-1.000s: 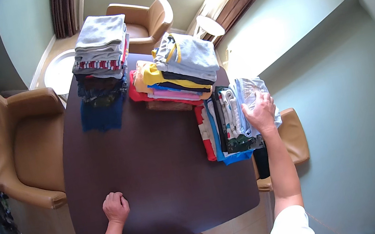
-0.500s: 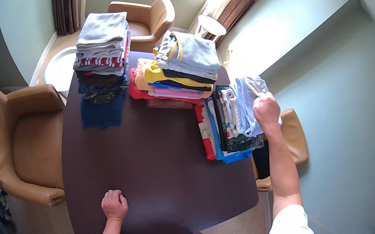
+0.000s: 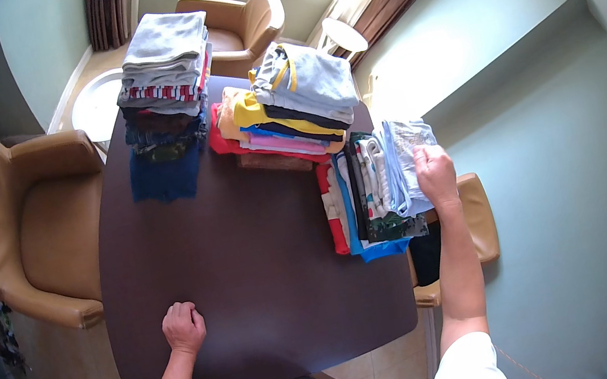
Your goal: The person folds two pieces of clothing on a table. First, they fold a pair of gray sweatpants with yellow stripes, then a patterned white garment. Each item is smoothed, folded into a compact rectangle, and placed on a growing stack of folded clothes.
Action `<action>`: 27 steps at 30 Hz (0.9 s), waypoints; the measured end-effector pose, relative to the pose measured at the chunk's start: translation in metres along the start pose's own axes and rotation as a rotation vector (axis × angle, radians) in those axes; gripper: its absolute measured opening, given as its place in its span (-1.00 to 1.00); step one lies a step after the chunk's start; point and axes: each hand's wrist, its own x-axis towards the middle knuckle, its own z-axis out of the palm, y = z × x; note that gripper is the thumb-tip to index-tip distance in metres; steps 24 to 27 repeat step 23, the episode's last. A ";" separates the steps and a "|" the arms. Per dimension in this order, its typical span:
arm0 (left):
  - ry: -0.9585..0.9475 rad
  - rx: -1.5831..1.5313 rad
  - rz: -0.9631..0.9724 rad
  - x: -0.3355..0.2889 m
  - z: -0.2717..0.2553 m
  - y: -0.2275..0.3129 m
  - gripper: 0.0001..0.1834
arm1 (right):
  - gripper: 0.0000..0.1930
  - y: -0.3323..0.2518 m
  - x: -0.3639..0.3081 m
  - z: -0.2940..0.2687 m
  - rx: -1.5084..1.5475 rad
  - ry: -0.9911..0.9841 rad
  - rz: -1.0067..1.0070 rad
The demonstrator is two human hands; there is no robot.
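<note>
My left hand (image 3: 184, 327) rests on the dark brown table (image 3: 254, 278) as a loose fist, nothing showing in it. At the table's right edge my right hand (image 3: 437, 173), fingers curled, is over the top of a clothes stack. Directly beneath it lies a folded light blue garment (image 3: 401, 173); its fingertips are hidden, and I see no cloth gathered in them. Lower layers of that stack include a bright blue garment (image 3: 386, 249) and a red one (image 3: 337, 224).
Farther back stand a tall pile of folded clothes with a grey top (image 3: 166, 37) and another topped by a grey garment with yellow trim (image 3: 309, 76). Tan armchairs (image 3: 57, 231) surround the table. A round white side table (image 3: 98, 111) stands at the far left.
My right hand has shifted slightly right across the light blue garment. My left hand stays in place on the table. The clothes stacks keep their places.
</note>
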 end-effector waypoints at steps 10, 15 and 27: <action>0.000 -0.009 -0.002 0.000 0.000 -0.001 -0.89 | -0.33 0.033 0.010 0.045 -0.179 -0.271 0.159; 0.005 -0.004 -0.014 -0.001 -0.005 0.001 -0.89 | -0.28 0.031 0.008 0.055 -0.122 -0.244 0.160; -0.011 -0.018 -0.012 -0.004 -0.002 -0.005 -0.85 | -0.27 0.021 0.009 0.047 -0.144 -0.261 0.145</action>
